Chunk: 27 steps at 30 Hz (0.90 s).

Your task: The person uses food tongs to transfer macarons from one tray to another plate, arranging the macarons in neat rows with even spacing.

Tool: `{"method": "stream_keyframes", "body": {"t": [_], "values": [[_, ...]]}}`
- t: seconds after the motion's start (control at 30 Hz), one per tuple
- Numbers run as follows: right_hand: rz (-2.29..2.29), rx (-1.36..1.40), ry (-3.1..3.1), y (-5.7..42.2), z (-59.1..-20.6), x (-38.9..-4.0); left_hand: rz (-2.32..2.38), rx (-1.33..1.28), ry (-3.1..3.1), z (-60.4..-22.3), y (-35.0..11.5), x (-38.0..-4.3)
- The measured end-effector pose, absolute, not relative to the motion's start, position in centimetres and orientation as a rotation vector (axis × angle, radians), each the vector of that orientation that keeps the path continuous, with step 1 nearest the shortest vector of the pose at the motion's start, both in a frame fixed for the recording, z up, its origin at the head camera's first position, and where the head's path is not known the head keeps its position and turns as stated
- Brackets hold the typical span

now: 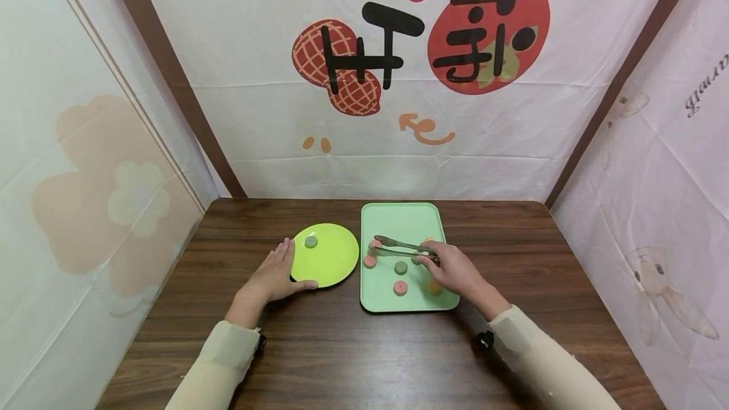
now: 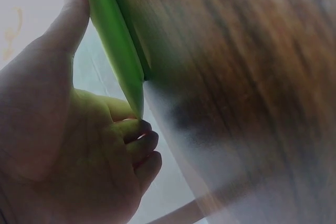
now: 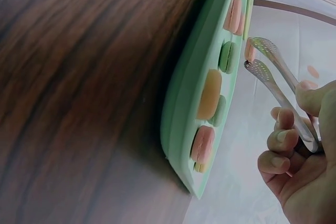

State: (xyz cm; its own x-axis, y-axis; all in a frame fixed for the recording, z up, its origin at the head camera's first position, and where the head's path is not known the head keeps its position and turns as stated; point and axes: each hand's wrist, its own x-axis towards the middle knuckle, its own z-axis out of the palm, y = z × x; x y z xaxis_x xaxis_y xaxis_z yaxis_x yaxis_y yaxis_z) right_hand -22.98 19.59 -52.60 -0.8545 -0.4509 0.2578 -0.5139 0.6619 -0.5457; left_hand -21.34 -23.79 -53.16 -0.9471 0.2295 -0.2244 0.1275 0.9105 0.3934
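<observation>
- Head view: the left hand [image 1: 272,278] lies at the plate [image 1: 336,264], fingers straight along its rim near nine o'clock, thumb spread away toward seven. A green macaron [image 1: 311,242] sits on the plate at about ten o'clock.
- The right hand [image 1: 455,269] pinches the tongs [image 1: 390,242], which point toward nine o'clock over the tray [image 1: 398,220]. Their tips stand apart about a pink macaron [image 1: 374,245] near the tray's rim at about ten; whether both tips press it is hard to tell.
- Hand and tongs partly cover macarons on the tray's three o'clock side.
- Left wrist view: the thumb touches the plate's rim near eleven o'clock in the frame, the index finger meets it lower down, and the remaining fingers bend slightly. The plate shows edge-on, cut off at twelve; the surface [image 2: 226,51] blurs.
- Right wrist view: clearer than from the head, the thumb lies on one arm of the tongs while the other fingers curl at the other. The pink macaron shows between the perforated tips, eleven o'clock from the hand. The tray's far end is cut off, its macarons overlapping.
</observation>
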Motion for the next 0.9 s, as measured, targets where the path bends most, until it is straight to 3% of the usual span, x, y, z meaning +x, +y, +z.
{"method": "stream_keyframes", "body": {"t": [0.9], "values": [[0.941,0.857,-2.750,16.5,-52.2,-23.9,0.544,0.260,2.805,-53.4,-23.9,-21.5]]}}
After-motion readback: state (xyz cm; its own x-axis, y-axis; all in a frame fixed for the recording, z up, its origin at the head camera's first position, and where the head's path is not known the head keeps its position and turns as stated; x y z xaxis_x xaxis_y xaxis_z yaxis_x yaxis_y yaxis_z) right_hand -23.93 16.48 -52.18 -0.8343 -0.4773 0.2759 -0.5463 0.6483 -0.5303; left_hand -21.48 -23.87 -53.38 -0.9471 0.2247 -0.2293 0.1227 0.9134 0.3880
